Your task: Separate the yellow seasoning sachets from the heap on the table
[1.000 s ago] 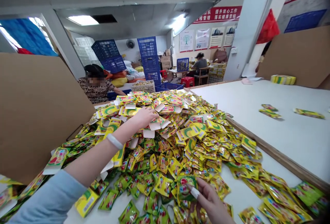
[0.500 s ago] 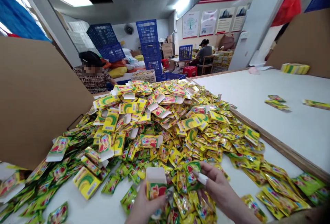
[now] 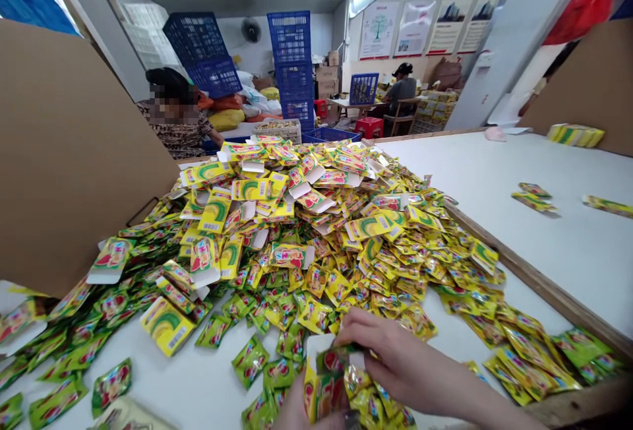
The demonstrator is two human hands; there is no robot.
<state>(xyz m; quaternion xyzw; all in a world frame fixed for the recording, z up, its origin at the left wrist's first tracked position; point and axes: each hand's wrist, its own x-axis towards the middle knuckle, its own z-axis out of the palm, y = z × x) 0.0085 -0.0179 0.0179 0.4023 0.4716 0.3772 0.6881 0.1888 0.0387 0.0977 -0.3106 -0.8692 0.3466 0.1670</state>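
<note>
My left hand is closed around a small yellow and green carton, its open end tilted up, at the bottom middle of the view. My right hand pinches a green sachet at the carton's open mouth. How far in the sachet sits I cannot tell. Yellow sachets lie beneath my right hand, and green sachets lie just left of the carton. Beyond both hands rises a big heap of yellow sachets and small cartons.
Brown cardboard stands on the left. A wooden strip runs along the right, with a white table beyond. A person sits behind the heap; another person sits farther back, near stacked blue crates.
My right hand has moved left with the green sachet, bringing it to the carton's mouth. The carton has shifted slightly right and down. The camera view has tilted downward.
</note>
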